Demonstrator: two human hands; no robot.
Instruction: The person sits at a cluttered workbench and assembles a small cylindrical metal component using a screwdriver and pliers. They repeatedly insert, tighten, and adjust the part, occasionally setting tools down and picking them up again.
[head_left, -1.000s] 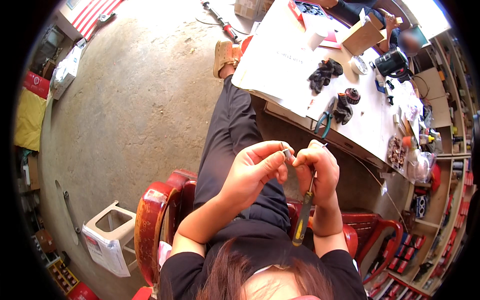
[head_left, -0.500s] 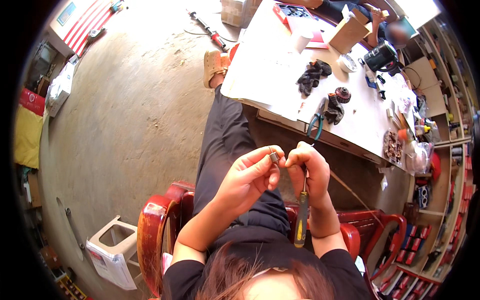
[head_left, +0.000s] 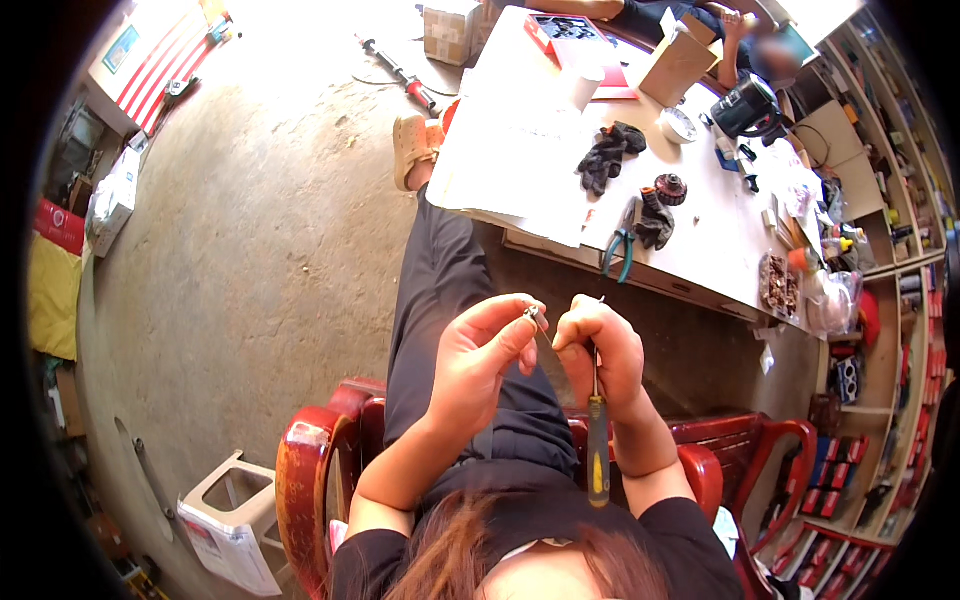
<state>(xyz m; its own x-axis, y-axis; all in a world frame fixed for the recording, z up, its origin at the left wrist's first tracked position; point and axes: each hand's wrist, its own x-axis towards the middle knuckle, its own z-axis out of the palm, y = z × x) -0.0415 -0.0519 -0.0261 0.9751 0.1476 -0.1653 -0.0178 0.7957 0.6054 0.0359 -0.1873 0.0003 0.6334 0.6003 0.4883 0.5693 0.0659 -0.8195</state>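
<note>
Above my lap, my left hand (head_left: 472, 362) pinches a small metal piece (head_left: 532, 314) between thumb and fingertips. My right hand (head_left: 612, 352) is curled just to the right of it, a short gap away. Its fingers hold a screwdriver (head_left: 598, 455) whose dark and yellow handle hangs down below the palm. A thin, wire-like strand (head_left: 545, 335) runs between the metal piece and my right fingertips; its ends are hidden. Beyond my right hand, pliers with blue-green handles (head_left: 621, 252) lie at the table's near edge.
The white table (head_left: 500, 165) carries dark gloves (head_left: 608, 158), a round dark part (head_left: 671, 189), a tape roll (head_left: 678, 126), a black kettle (head_left: 745, 108) and an open cardboard box (head_left: 675, 65). Another person's hand (head_left: 737, 25) shows behind. A red chair (head_left: 310, 470) surrounds me; a stool (head_left: 232, 490) stands left.
My hands have drawn slightly apart, and the metal piece has turned in my left fingers. The thin strand now shows between them. The view has shifted a little.
</note>
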